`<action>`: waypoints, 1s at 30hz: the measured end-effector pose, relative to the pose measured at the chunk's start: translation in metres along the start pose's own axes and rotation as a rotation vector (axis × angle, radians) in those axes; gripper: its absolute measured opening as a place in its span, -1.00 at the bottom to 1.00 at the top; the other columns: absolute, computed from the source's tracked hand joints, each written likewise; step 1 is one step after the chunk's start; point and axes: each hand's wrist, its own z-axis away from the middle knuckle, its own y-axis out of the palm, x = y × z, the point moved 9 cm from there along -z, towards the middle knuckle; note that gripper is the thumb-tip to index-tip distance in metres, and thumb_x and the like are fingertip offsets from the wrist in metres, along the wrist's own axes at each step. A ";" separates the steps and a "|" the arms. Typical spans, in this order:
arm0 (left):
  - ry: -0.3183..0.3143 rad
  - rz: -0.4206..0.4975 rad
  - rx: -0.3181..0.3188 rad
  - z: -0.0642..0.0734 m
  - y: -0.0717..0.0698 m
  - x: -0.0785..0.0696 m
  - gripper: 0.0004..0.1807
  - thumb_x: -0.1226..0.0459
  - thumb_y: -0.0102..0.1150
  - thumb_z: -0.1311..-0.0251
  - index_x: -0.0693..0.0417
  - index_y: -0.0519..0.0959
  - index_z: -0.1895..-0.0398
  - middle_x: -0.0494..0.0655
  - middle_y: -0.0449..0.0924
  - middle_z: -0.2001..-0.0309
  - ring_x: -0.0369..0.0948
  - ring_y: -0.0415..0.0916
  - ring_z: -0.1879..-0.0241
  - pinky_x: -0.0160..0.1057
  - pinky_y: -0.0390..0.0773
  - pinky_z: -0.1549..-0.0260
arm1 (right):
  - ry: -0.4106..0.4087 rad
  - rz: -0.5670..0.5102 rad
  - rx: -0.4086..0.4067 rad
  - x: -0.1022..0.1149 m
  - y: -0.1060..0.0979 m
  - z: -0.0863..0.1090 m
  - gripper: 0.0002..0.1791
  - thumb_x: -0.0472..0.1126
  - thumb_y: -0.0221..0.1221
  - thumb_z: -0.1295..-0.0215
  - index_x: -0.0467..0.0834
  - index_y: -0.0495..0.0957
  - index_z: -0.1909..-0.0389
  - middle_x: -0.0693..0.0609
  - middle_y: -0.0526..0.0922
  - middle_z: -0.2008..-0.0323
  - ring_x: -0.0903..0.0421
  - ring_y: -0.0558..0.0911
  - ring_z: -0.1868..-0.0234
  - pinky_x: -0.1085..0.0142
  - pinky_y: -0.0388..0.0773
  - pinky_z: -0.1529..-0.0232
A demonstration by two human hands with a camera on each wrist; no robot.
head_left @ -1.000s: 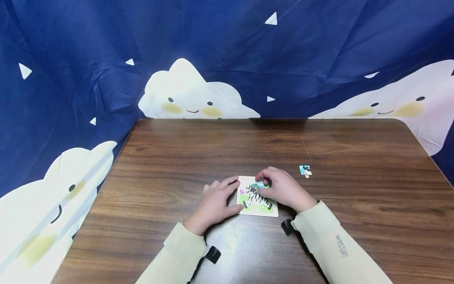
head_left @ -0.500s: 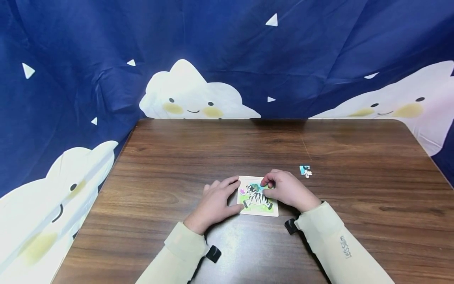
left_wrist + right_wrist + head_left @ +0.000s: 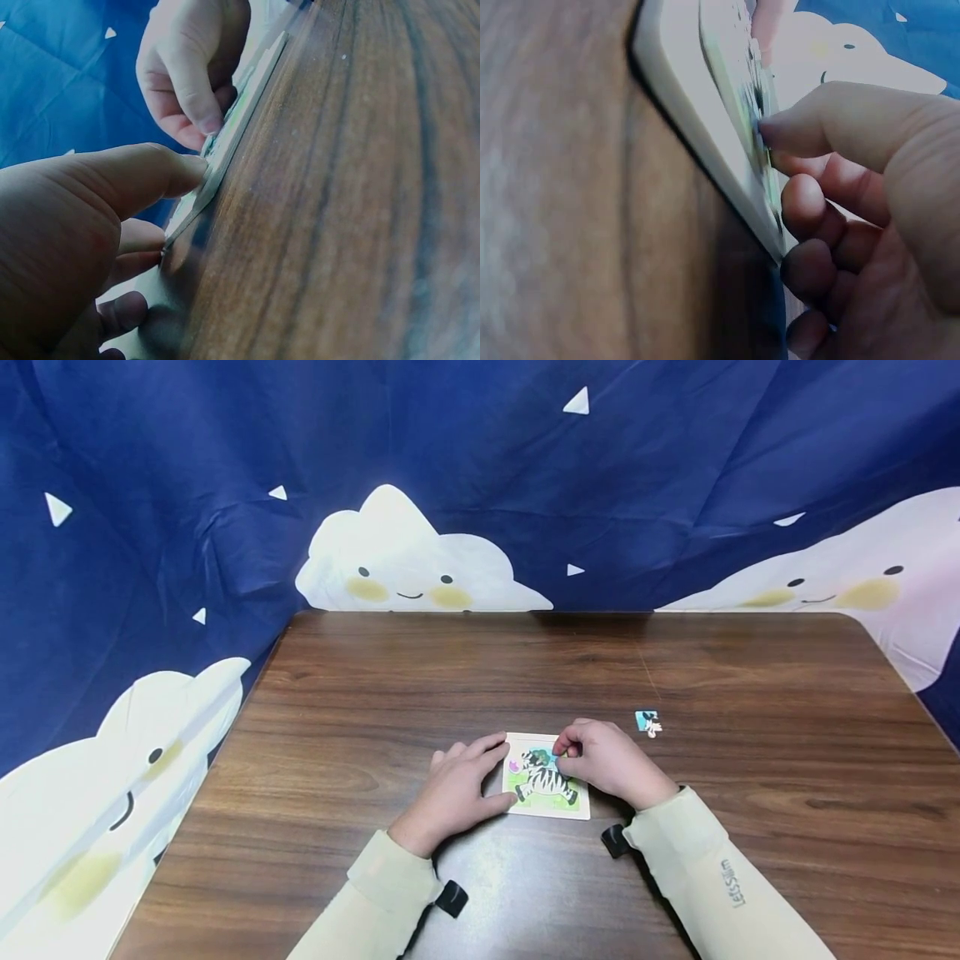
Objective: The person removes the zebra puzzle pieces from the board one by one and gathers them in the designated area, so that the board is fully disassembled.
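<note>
A small jigsaw puzzle board [image 3: 513, 809] with a pale frame and a zebra picture lies flat on the table. My left hand [image 3: 453, 793] holds its left side, thumb at the near corner and fingertips at the far corner. In the left wrist view, the left thumb [image 3: 161, 172] touches the frame's edge. My right hand [image 3: 611, 764] is over the board's right part, thumb and forefinger pinching a bluish puzzle piece [image 3: 557, 763], mostly hidden by the fingers. In the right wrist view, the right thumb [image 3: 832, 124] is against the picture, other fingers curled.
One loose puzzle piece [image 3: 648, 722], light blue with black and white, lies on the table beyond the right hand. The brown wooden table [image 3: 360, 693] ends at the back against a blue curtain [image 3: 465, 443] with clouds.
My right hand has moved slightly right across the board, uncovering more of the zebra, and has stayed nearly still over the last half second. The left hand and loose piece keep their places.
</note>
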 end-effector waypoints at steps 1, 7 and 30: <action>0.000 -0.001 -0.001 0.000 0.000 0.000 -0.20 -0.14 0.31 -0.10 -0.04 0.46 -0.41 -0.27 0.30 -0.46 -0.15 0.40 -0.04 -0.15 0.21 0.18 | -0.003 0.000 -0.004 0.000 -0.001 0.000 -0.93 -0.27 0.32 -0.03 -0.04 0.64 0.46 0.18 0.47 0.50 0.21 0.44 0.45 0.28 0.37 0.32; 0.003 0.002 0.000 0.000 -0.003 -0.002 -0.20 -0.14 0.32 -0.11 -0.03 0.46 -0.41 -0.27 0.31 -0.46 -0.14 0.41 -0.05 -0.15 0.21 0.19 | 0.017 -0.023 -0.016 -0.002 -0.002 0.000 -0.94 -0.25 0.31 -0.02 -0.03 0.66 0.47 0.19 0.48 0.51 0.21 0.45 0.44 0.30 0.38 0.32; 0.003 -0.014 -0.009 0.002 -0.002 -0.004 -0.19 -0.16 0.35 -0.10 -0.03 0.46 -0.40 -0.24 0.32 -0.46 -0.14 0.41 -0.01 -0.18 0.19 0.21 | 0.000 -0.096 -0.089 -0.022 -0.024 0.011 -0.95 -0.31 0.33 -0.10 -0.10 0.68 0.42 0.15 0.51 0.47 0.18 0.49 0.36 0.32 0.42 0.27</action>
